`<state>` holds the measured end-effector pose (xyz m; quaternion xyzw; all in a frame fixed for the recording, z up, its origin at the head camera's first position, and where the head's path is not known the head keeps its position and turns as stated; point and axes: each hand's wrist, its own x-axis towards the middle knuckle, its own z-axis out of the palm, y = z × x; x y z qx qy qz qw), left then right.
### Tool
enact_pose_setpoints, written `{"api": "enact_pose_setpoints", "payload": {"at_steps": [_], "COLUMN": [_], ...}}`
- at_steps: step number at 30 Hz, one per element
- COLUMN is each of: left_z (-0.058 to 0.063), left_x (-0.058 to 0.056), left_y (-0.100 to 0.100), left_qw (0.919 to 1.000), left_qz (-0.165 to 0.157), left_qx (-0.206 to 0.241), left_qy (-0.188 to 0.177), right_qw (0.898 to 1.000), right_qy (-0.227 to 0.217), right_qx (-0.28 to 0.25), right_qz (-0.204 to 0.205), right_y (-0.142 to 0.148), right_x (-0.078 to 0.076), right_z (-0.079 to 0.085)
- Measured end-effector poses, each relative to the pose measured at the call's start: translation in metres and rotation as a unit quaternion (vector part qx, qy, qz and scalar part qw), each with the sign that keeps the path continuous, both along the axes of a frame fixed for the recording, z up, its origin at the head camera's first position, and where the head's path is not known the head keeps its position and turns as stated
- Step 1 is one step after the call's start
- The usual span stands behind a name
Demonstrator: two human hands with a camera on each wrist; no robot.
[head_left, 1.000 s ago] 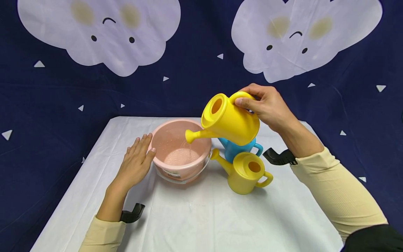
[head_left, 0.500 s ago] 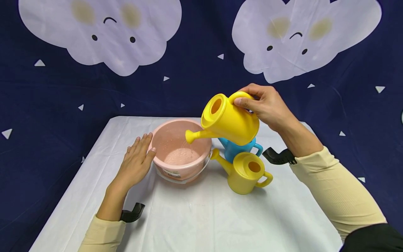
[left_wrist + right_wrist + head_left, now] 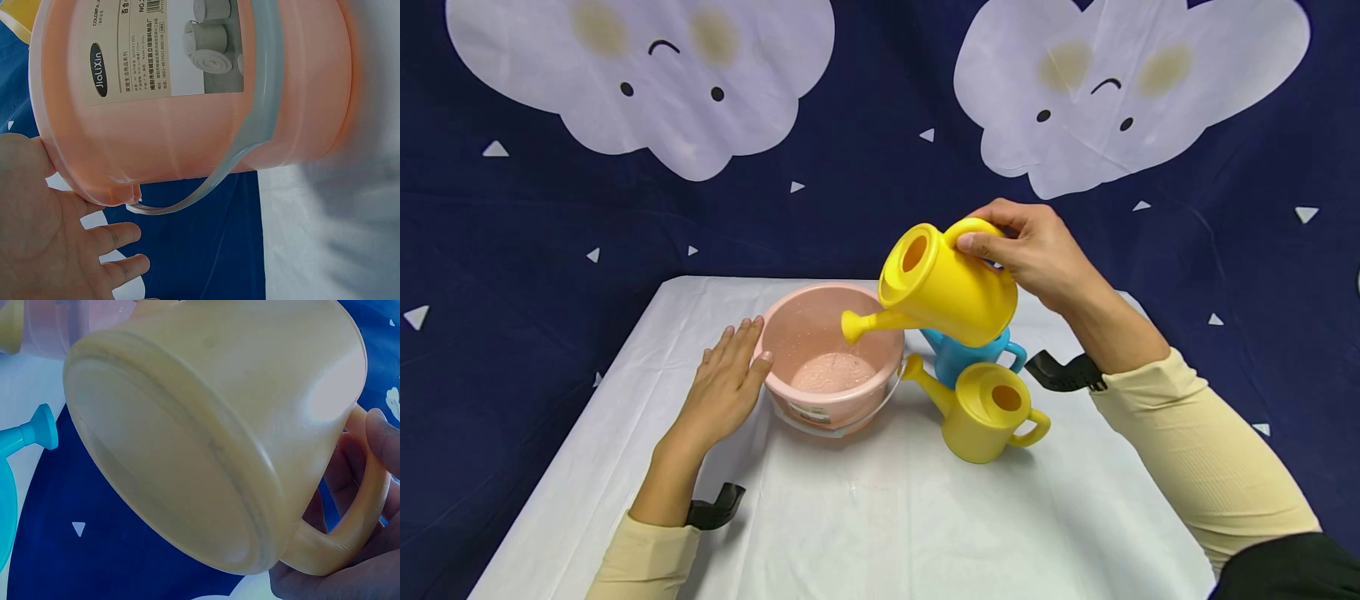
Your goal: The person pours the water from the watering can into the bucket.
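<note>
My right hand (image 3: 1036, 254) grips the handle of a bright yellow watering can (image 3: 962, 283), fingers and thumb round it in the right wrist view. The can hangs tilted, its spout over the pink bucket (image 3: 831, 408), and thin streams of water fall inside. Water drops and a shallow wet patch show on the bucket's bottom. Against the bucket's left rim rests my left hand (image 3: 722, 383), its fingers straight. The left wrist view shows that palm (image 3: 37, 225) by the rim, with the bucket's pale handle (image 3: 206, 184) hanging down.
A second yellow watering can (image 3: 977, 425) stands right of the bucket, its spout near the bucket's rim. Behind it is a blue watering can (image 3: 962, 358), partly hidden by the raised one. A white cloth covers the table (image 3: 880, 533); a dark blue curtain (image 3: 865, 225) hangs behind.
Both hands and the tilted watering can stay almost in place. The water falling from the spout looks thinner than a second ago.
</note>
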<state>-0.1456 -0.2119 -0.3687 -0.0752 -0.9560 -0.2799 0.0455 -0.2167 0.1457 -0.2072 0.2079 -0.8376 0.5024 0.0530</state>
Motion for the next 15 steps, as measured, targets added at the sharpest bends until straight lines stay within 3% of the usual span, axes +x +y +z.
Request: {"api": "enact_pose_setpoints", "payload": {"at_steps": [15], "left_z": [-0.0004], "left_x": [-0.0009], "left_y": [0.0011], "left_qw": [1.0], "left_qz": [0.002], "left_qx": [-0.004], "left_qy": [0.0], "right_qw": [1.0], "right_qy": [-0.005], "right_qx": [-0.005], "right_qz": [0.002], "right_y": [0.002], "right_x": [-0.0012], "right_z": [0.0003]}}
